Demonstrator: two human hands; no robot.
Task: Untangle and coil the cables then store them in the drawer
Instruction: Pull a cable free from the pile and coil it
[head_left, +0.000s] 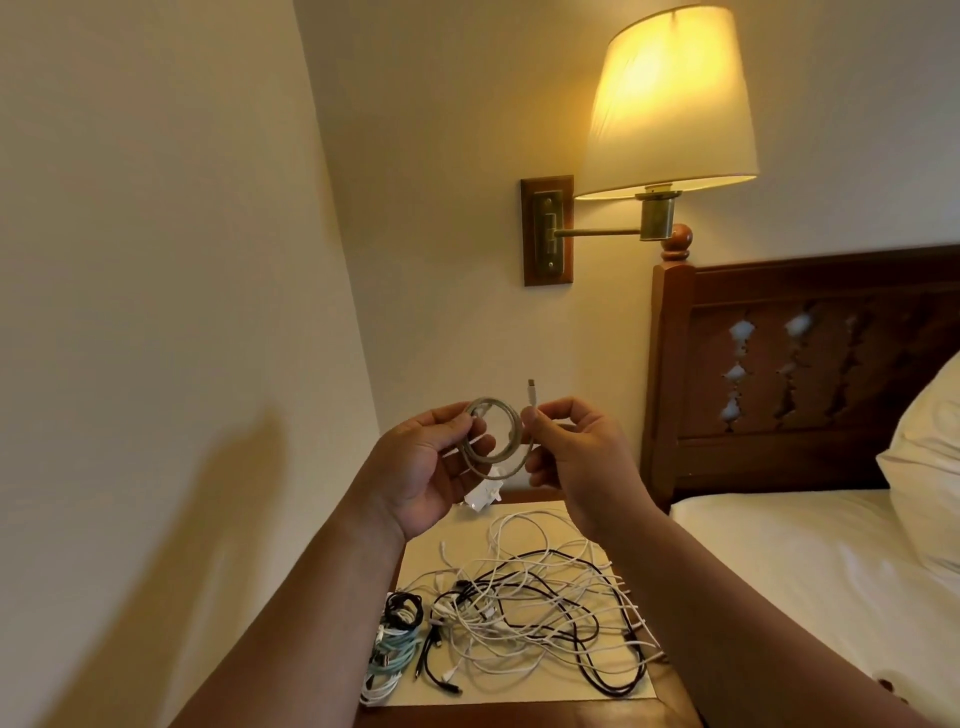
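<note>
I hold a grey-white cable (511, 457) wound into a small coil, raised above the nightstand (524, 706). My left hand (431, 467) grips the coil's left side. My right hand (571, 447) pinches the cable's free end, whose plug (532, 392) points upward. Below lies a tangle of white and black cables (535, 618) spread over the nightstand top. Several coiled cables (392, 649), black, teal and white, lie stacked at its left edge. A white charger plug (482, 498) sits at the back of the nightstand. No drawer is in view.
A lit wall lamp (670, 104) on a brass arm hangs above the nightstand. A wall stands close on the left. A bed with white sheets (831, 571), a pillow (930, 452) and a dark wooden headboard (800, 374) is on the right.
</note>
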